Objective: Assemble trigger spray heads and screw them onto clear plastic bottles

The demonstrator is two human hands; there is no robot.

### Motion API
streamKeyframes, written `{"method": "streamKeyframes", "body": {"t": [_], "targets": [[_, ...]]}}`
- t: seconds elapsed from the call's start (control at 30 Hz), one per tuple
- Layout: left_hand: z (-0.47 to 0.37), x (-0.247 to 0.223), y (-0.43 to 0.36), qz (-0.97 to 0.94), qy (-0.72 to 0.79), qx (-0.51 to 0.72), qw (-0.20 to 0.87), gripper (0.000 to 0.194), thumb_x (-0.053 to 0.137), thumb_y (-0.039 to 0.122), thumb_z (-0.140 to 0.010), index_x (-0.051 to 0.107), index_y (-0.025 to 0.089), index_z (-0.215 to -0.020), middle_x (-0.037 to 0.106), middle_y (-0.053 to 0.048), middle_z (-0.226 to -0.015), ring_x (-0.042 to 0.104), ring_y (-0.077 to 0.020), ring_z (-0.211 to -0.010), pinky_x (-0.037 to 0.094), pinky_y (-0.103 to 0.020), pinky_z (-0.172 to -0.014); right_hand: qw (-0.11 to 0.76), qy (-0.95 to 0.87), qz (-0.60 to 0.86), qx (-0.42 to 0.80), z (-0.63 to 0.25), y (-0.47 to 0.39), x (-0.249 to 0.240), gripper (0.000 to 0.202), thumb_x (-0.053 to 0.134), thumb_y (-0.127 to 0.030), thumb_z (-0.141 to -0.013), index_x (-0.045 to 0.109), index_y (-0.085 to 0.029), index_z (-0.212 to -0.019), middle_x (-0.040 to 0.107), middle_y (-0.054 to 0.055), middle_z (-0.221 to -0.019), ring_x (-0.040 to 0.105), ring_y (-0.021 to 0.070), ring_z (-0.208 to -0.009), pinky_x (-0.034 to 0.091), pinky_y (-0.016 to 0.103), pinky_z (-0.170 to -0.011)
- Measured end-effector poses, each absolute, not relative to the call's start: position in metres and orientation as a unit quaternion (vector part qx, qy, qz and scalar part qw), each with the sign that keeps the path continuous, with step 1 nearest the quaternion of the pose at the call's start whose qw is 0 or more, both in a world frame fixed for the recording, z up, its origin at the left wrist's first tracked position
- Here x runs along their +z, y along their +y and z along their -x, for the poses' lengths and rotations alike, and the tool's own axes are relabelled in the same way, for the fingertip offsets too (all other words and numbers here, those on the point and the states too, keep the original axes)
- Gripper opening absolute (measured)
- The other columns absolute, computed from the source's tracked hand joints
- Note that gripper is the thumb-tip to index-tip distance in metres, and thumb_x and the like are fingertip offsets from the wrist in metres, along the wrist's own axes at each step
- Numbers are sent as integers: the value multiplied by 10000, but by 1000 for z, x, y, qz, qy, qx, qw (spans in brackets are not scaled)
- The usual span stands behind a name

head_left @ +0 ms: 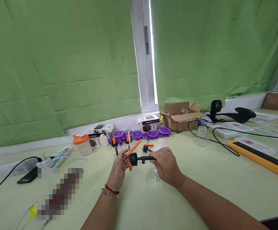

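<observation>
My left hand (119, 167) is closed at the orange blades of a small black fan-like part (134, 158), near its round black end. My right hand (167, 166) grips the black stem of the same part, which is held level above the table. Below and beside my right hand, a clear glass jar (154, 174) stands on the table. Behind the hands lies another black part with an orange piece (146, 148). Two similar orange-and-black parts (114, 142) stand farther back on the left, partly hidden.
Purple fan-shaped pieces (137, 134) and printed boxes (148, 119) line the back edge. An open cardboard box (183, 119) and a glass jar (201, 136) are back right. An orange-lidded cup (82, 145) and power strip (61, 157) are left. Black cables cross the right side.
</observation>
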State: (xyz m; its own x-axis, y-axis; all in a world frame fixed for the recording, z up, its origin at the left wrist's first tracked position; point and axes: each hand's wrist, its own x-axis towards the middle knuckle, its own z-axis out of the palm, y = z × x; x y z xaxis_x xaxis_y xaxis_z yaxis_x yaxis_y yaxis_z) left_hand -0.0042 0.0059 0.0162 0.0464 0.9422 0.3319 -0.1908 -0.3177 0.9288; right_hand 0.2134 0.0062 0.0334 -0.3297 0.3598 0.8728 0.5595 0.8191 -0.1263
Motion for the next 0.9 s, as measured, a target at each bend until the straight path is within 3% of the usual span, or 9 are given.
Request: {"method": "streamKeyframes", "body": {"t": [0.1,0.3,0.37,0.43,0.53,0.7,0.8,0.9], "targets": [[-3,27,-5,-538,325,585,512,615,395,651,-788,472,201,-1200,603,-88,-914,521,-137,-625,418,-258,-488,466,-832,256,-162,-203,-6,30,173,467,-193,-867,587,-209,-991,645,51,-748,520,190,-671,376,369,-703],[-11,30,-10,-519,353,556,545,422,580,487,-768,539,183,-1057,551,-1,-732,480,-78,-505,333,-192,-390,465,-834,241,-172,-201,-2,22,206,521,-261,-865,566,-231,-1064,656,49,-808,563,196,-749,386,375,-760],[-7,29,-6,-493,372,577,534,370,584,486,-765,551,176,-965,547,11,-710,469,-67,-487,312,-180,-373,482,-830,251,-130,-207,7,23,358,605,-388,-804,529,-225,-1113,649,78,-935,573,232,-881,391,400,-825],[0,26,-1,-462,389,604,519,340,598,481,-751,545,179,-897,546,23,-693,471,-65,-489,308,-170,-372,497,-815,295,-44,-219,18,23,650,696,-514,-670,460,-216,-1196,594,116,-1080,535,279,-1023,386,433,-895],[12,21,6,-428,409,638,493,324,624,475,-723,530,179,-816,543,35,-670,473,-59,-487,316,-163,-378,446,-789,397,142,-241,37,17,958,763,-540,-529,307,-252,-1321,473,109,-1246,482,277,-1110,418,419,-903],[22,14,14,-393,475,652,441,348,641,491,-685,513,169,-723,538,37,-650,463,-49,-466,326,-156,-379,216,-822,415,326,-261,55,-1,901,829,-443,-390,482,-239,-1196,562,60,-1089,541,265,-990,454,380,-843],[22,11,15,-404,497,636,431,366,621,514,-689,513,165,-703,524,35,-620,458,-52,-439,318,-158,-369,195,-823,417,334,-256,55,-5,764,824,-420,-399,552,-217,-1083,590,54,-1034,556,260,-937,461,360,-808],[22,8,17,-422,513,613,427,377,592,533,-703,506,167,-677,485,45,-550,447,-60,-414,302,-157,-358,209,-825,398,343,-252,53,-4,709,801,-405,-459,540,-223,-1092,590,46,-1062,558,244,-949,461,337,-808]]}}
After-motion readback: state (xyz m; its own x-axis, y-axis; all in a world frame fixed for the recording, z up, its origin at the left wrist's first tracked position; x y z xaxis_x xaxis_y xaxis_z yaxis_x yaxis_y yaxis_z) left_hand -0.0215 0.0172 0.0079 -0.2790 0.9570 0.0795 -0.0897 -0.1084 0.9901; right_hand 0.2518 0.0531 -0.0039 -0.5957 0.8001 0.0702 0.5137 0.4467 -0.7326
